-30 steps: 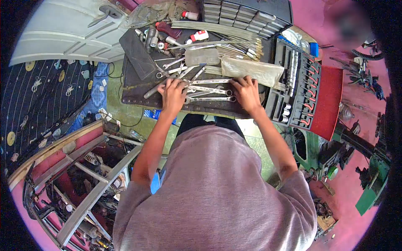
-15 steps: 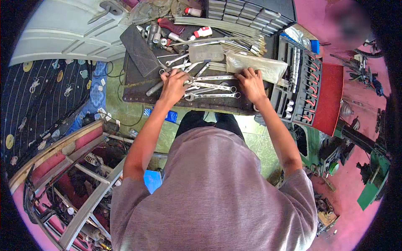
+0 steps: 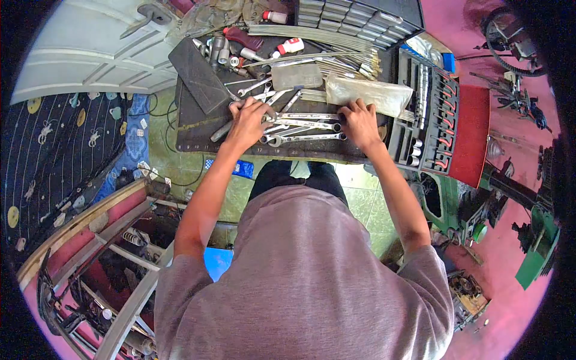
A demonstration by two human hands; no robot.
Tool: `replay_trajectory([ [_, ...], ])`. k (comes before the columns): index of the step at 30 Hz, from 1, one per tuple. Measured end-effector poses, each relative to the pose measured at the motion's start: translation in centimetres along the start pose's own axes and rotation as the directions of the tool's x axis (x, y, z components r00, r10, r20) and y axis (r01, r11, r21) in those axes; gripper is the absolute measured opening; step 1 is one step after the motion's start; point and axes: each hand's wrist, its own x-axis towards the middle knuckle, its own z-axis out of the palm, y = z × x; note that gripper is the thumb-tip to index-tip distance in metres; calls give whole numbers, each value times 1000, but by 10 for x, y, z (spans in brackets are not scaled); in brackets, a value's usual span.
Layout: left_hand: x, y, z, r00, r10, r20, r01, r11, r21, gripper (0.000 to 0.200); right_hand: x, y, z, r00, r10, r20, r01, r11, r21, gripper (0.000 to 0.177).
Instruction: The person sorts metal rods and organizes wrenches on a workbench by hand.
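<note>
Only the head cam to go on here, looking straight down over the person's grey shirt (image 3: 306,270) at a black work mat (image 3: 192,137) full of tools. Both hands are on a little row of combination wrenches (image 3: 307,126) lying flat and roughly parallel on the near part of the mat, right between the two hands. The left hand (image 3: 248,123) sits on the left ends of them with the fingers bent down over the metal. I honestly can't tell if it's actually gripping one or just resting there. The right hand (image 3: 360,123) is at the opposite ends, fingers spread apart and the tips touching the wrench heads, not wrapped around anything. Just behind the right hand there's a clear plastic bag (image 3: 369,93), and beside it a grey flat block (image 3: 296,77). Further back I can see a bundle of thin metal rods (image 3: 324,57) and a white bottle with a red cap (image 3: 288,46). Off to the right of the mat is an open socket set case (image 3: 429,120) with a red lid (image 3: 471,132).
</note>
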Motion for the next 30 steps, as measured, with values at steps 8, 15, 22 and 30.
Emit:
replay_trajectory([
  [8, 2, -12, -12, 995, 95, 25, -96, 992, 78, 28, -11, -6, 4, 997, 77, -4, -74, 977, 197, 47],
  [15, 12, -26, -24, 988, 150, -23, -148, 986, 76, 25, -11, -14, 6, 991, 116, -59, -94, 950, 299, 46],
  [22, 14, -16, -29, 986, 118, 117, -128, 988, 83, 25, -7, -8, 11, 990, 135, -31, -121, 954, 275, 44],
  [30, -20, 15, -4, 993, 107, -57, -103, 991, 81, 28, -61, 7, -8, 997, 54, -47, -42, 972, 230, 39],
])
